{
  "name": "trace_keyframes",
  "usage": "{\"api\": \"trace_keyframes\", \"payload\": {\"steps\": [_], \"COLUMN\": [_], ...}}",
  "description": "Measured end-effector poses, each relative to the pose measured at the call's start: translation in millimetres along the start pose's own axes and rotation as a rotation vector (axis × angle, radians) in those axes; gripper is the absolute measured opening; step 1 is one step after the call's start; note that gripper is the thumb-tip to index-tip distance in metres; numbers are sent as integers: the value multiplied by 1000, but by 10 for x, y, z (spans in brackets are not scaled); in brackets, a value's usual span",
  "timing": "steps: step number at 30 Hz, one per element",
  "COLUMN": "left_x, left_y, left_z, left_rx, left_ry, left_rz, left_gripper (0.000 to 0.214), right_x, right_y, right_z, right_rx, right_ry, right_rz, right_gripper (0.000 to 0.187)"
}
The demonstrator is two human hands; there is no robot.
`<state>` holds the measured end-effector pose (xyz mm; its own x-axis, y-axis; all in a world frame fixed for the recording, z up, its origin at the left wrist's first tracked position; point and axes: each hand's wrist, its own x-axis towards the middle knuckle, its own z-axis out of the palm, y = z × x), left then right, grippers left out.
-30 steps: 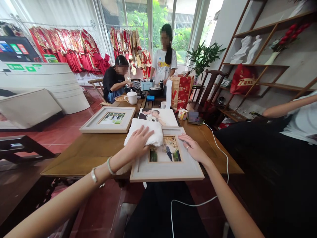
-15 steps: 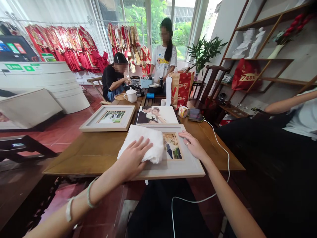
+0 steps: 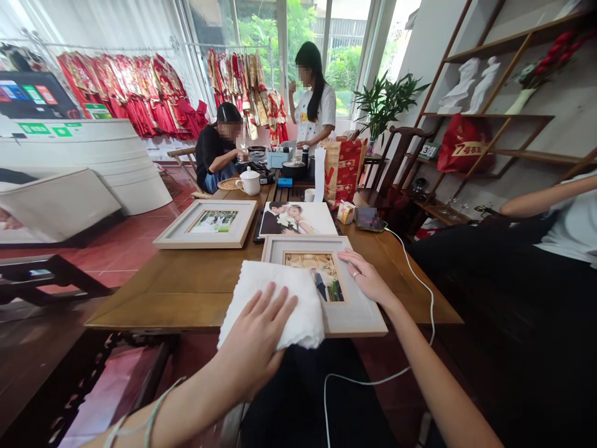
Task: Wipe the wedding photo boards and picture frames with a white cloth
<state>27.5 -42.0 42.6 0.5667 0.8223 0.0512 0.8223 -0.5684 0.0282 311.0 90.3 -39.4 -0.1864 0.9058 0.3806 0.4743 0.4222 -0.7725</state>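
In the head view, my left hand (image 3: 261, 333) lies with fingers stretched out flat on a white cloth (image 3: 284, 298). The cloth covers the lower left part of a pale wooden picture frame (image 3: 342, 320) and hangs over its near edge. A photo of a couple (image 3: 321, 274) shows inside the frame, partly hidden by the cloth. With fingers extended, my right hand (image 3: 366, 277) rests on the frame's right side. Its fingertips touch the surface beside the photo.
The wooden table (image 3: 158, 298) also bears a second picture frame (image 3: 208, 224), a wedding photo panel (image 3: 298, 218), a white teapot (image 3: 249, 182), a red paper bag (image 3: 347, 174) and a phone (image 3: 369, 218) with a white cable (image 3: 426, 292). Two people are at the far end; another is at right.
My left hand and the cloth have moved toward me, down over the frame's near edge, baring more of the photo. My right hand stays in place. The standing person has raised a hand.
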Motion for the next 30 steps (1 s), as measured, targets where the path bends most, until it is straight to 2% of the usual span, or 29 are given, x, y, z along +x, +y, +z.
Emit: {"api": "trace_keyframes", "payload": {"steps": [3, 7, 10, 13, 17, 20, 22, 26, 30], "left_x": [361, 833, 1099, 1283, 1408, 1359, 1234, 795, 318], "left_y": [-159, -457, -594, -599, -501, -393, -285, 35, 383], "left_z": [27, 29, 39, 67, 82, 33, -14, -95, -140], "left_rx": [51, 104, 119, 136, 118, 100, 98, 125, 166], "left_ry": [5, 122, 213, 255, 145, 74, 26, -118, -124], "left_rz": [-47, -70, -70, -83, -78, -38, 4, 64, 109], "left_gripper": [70, 56, 50, 51, 49, 42, 39, 43, 50], "right_x": [-5, -4, -1, 3, 9, 10, 9, 5, 1], "right_y": [-1, 15, 22, 11, -2, 5, 9, -12, -30], "right_z": [-16, -20, -17, -18, -22, -14, -4, 6, 3], "right_rx": [1, 14, 15, 6, -6, -7, -10, -15, -18], "right_ry": [-17, -24, -18, -20, -32, -21, -7, 3, -8], "right_rz": [-3, -12, -12, -13, -8, -10, -15, -3, 14], "right_gripper": [39, 40, 40, 41, 42, 42, 41, 40, 40]}}
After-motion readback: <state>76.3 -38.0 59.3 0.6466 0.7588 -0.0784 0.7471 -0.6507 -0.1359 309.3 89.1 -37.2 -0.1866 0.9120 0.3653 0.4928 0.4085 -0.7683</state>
